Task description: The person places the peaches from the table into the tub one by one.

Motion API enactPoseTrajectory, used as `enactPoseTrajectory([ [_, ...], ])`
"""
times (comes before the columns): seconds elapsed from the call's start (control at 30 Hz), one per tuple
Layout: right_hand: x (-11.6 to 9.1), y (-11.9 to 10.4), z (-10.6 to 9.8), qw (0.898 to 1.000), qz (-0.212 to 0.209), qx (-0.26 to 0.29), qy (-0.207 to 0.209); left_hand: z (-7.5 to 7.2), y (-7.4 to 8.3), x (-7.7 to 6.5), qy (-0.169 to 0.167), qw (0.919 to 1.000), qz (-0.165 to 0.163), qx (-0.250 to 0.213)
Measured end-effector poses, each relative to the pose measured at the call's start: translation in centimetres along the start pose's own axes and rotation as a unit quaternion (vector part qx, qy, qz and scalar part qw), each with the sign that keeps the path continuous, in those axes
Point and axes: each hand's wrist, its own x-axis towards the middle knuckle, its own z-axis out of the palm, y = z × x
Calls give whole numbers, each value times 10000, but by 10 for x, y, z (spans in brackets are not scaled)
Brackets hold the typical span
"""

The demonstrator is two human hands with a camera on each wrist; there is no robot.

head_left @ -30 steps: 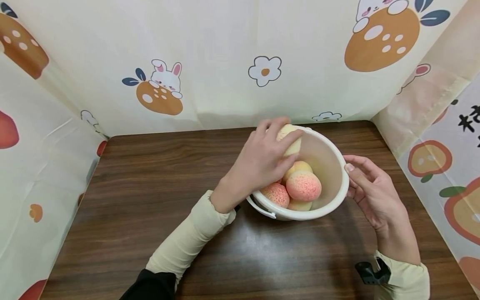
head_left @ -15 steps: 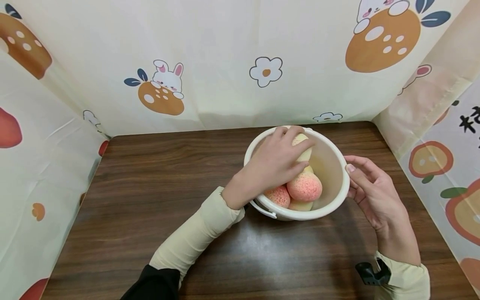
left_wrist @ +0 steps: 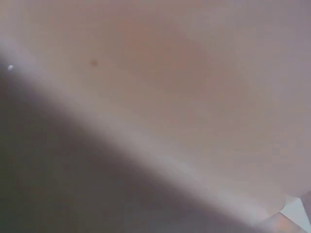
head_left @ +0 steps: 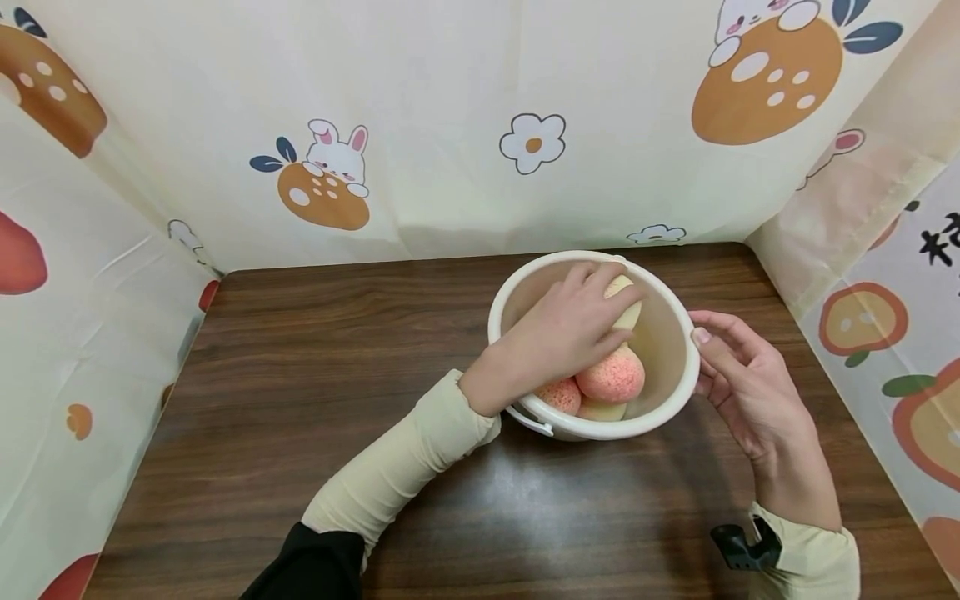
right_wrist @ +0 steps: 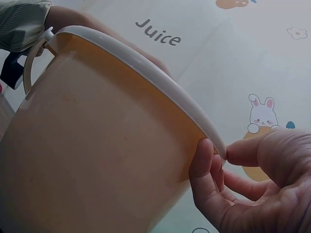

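A white bucket stands at the table's back right, holding several round, peach-like fruits. My left hand reaches inside over its left rim, fingers curled round a pale yellow round fruit. Below that hand lie a pink-speckled peach-like fruit and a redder one. My right hand pinches the bucket's right rim between thumb and fingers; the right wrist view shows this hand at the rim from outside. A blurred pale surface fills the left wrist view.
The dark wooden table extends left and in front of the bucket. Behind it hangs a printed cream curtain, with more cloth along both sides. The bucket's handle hangs down at its front left.
My left hand has moved right and deeper into the bucket with the pale yellow fruit, from the left rim towards the middle. The right hand and the bucket have stayed put.
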Motion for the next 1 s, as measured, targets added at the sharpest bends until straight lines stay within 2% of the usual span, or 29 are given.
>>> enactPoseTrajectory([
  [0.37, 0, 0, 0, 10000, 5, 7, 43, 2, 2, 3, -341, 9992, -211, -25],
  [0.63, 0, 0, 1, 10000, -47, 45, 11, 2, -1, 0, -368, 9991, -179, 103],
  [0.87, 0, 0, 2, 9999, -113, 79, -7, -7, -4, -6, -514, 9978, -411, -28],
  [1.0, -1, 0, 2, 9998, -143, 136, -25, -13, -8, -15, -390, 9975, -568, -188],
])
